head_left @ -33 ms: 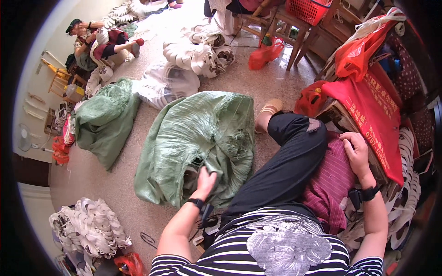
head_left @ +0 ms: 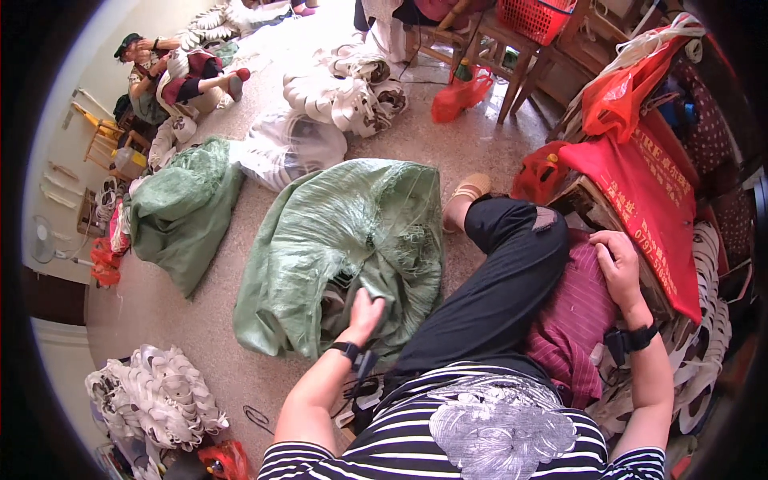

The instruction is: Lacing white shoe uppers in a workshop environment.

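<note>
The left hand [head_left: 366,312] is shifted slightly rightward, a fold of green woven sack [head_left: 316,216] gripped in its fingers; the right hand [head_left: 616,260], fingers loosely curled, is rested on maroon striped cloth [head_left: 568,312]. Tearing could be caused by tugging frayed weave. The glossy, crumpled sack is slumped on the floor [head_left: 192,328].

Beside your right hand [head_left: 618,272], to its right, you have a red cloth [head_left: 636,202] printed in yellow: Latin capitals [head_left: 664,152] near its upper edge, Chinese characters [head_left: 650,192] below them, digits [head_left: 658,250] lower down.
</note>
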Available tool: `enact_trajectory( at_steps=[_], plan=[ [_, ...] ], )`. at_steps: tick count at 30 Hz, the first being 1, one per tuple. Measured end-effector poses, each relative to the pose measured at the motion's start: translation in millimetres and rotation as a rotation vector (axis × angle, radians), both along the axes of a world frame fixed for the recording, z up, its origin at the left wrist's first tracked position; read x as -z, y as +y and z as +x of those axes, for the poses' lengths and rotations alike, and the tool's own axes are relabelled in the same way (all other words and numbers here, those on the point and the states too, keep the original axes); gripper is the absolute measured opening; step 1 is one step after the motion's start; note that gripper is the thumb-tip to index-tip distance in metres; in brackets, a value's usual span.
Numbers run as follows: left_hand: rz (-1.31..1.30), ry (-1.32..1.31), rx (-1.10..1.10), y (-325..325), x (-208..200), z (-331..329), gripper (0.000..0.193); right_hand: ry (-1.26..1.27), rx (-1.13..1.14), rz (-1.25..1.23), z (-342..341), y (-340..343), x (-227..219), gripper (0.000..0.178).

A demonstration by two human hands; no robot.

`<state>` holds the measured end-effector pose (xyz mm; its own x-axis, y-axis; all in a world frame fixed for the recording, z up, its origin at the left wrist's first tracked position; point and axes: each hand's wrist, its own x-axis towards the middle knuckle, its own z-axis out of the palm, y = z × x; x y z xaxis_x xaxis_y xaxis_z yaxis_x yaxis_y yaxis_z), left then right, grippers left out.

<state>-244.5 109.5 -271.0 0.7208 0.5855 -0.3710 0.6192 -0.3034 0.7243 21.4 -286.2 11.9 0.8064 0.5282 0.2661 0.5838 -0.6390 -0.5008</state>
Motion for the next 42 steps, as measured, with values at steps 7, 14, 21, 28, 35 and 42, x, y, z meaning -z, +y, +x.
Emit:
enact_trajectory(
  at_steps=[7,14,21,28,35,42],
  plan=[
    [0.345,-0.435,0.708,-31,-40,62,0.037,-0.015,-0.009,-0.01,-1,-5,0,0.011],
    [0.631,0.005,0.657,101,-48,48,0.06,-0.001,-0.001,0.005,-1,-3,-3,0.01],
    [0.919,0.165,0.014,216,-111,53,0.067,0.01,-0.006,-0.005,2,1,-3,0.01],
    [1.054,-0.292,0.584,166,-103,82,0.021,0.031,0.022,-0.03,6,4,-4,0.01],
    [0.392,0.23,0.991,166,-73,106,0.027,0.041,-0.005,-0.031,6,8,-5,0.011],
    [0.434,-0.128,0.316,265,-112,166,0.042,0.052,-0.001,-0.029,7,6,-5,0.011]
  ],
)
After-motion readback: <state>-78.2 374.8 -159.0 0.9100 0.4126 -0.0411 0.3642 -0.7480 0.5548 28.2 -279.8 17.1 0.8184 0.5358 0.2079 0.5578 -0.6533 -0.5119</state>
